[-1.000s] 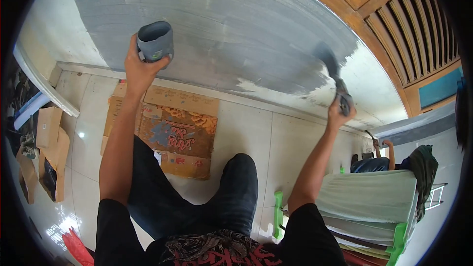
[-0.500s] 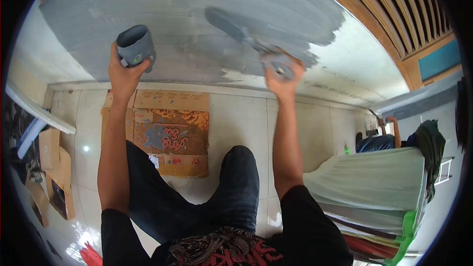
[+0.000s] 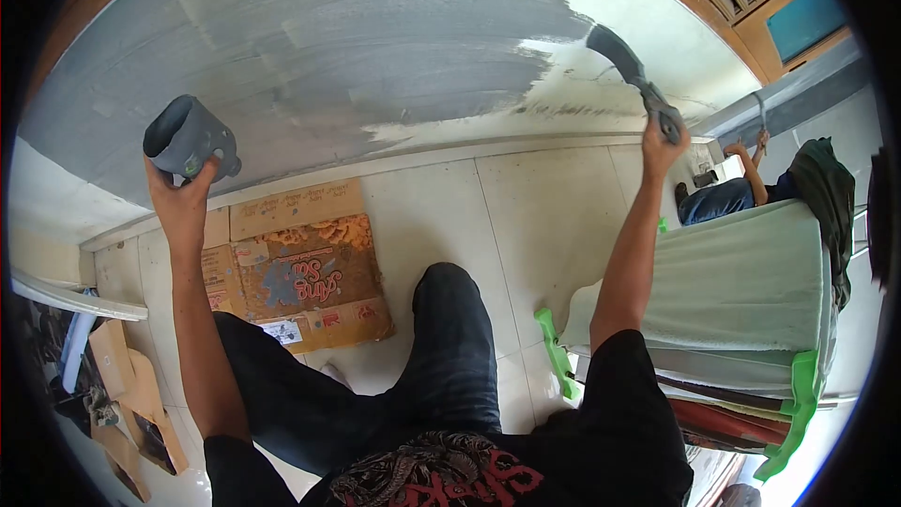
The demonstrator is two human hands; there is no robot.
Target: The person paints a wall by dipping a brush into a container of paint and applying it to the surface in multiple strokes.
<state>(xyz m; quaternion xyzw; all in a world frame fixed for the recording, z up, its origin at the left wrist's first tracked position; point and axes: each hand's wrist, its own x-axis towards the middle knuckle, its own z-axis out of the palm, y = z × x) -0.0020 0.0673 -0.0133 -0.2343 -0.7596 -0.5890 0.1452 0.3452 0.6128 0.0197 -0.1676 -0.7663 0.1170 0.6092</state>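
My left hand (image 3: 180, 195) is wrapped round the lower part of a dark grey, paint-smeared container (image 3: 192, 139), whose open top tilts up toward the left. My right hand (image 3: 664, 143) grips the handle of a paint brush (image 3: 619, 54). The brush's dark head points up and left, at the pale unpainted part of the wall (image 3: 601, 84); whether it touches the wall I cannot tell. Wet-looking grey paint (image 3: 375, 38) covers most of the wall, with a ragged edge at its right.
Flattened cardboard (image 3: 310, 268) lies on the tiled floor (image 3: 441, 197). At the right stand a cloth-hung rack (image 3: 723, 282) with green ends and another person (image 3: 723, 202) holding a tool. Cardboard boxes (image 3: 141, 376) are at the left; a wooden louvre is above.
My right hand and the brush have moved right, past the paint's edge. My left hand and the container are lower and further left. The whole view has shifted and turned.
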